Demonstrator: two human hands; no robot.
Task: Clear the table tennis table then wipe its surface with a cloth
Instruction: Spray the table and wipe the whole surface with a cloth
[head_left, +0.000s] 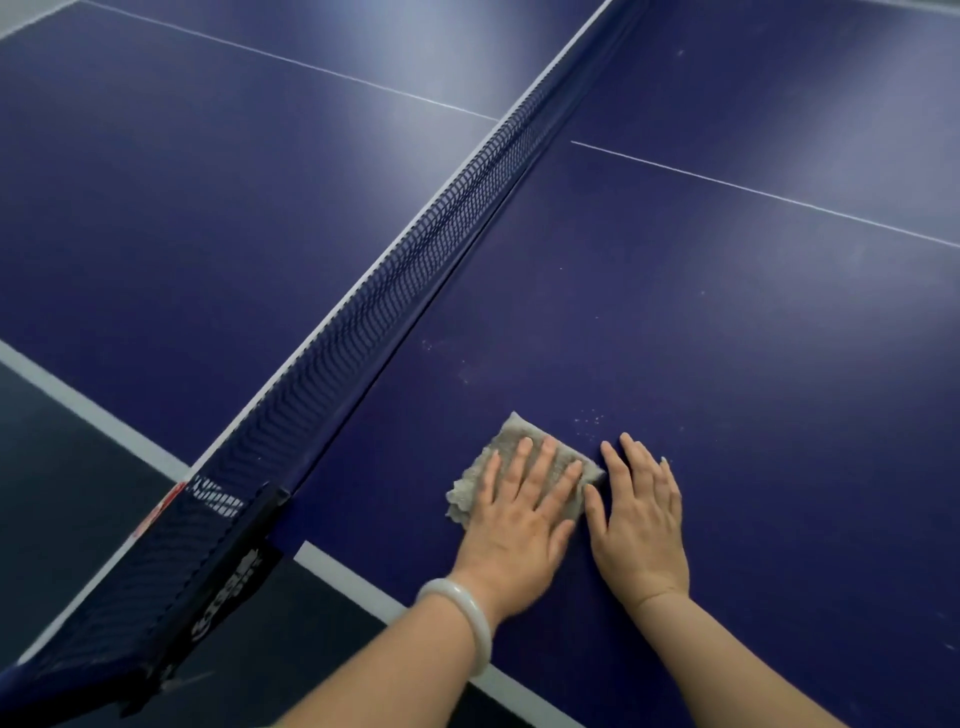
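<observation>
Head view, cloth (506, 457) under left hand (524, 525)

Pale bangle (470, 618) on a wrist, dark floor (62, 467) below

A deep blue-violet table tennis table (701, 322), edged in white and crossed by a thin white centre line (769, 195), carries pale specks of dust. The net (415, 260) shows a dark navy mesh weave under a white top band, its post end bearing white lettering and a red-and-white label (158, 512). A mottled grey-beige cloth (470, 488) has a knobbly weave. A milky white bangle (467, 618) circles one wrist. The floor (57, 467) is dark slate grey.
</observation>
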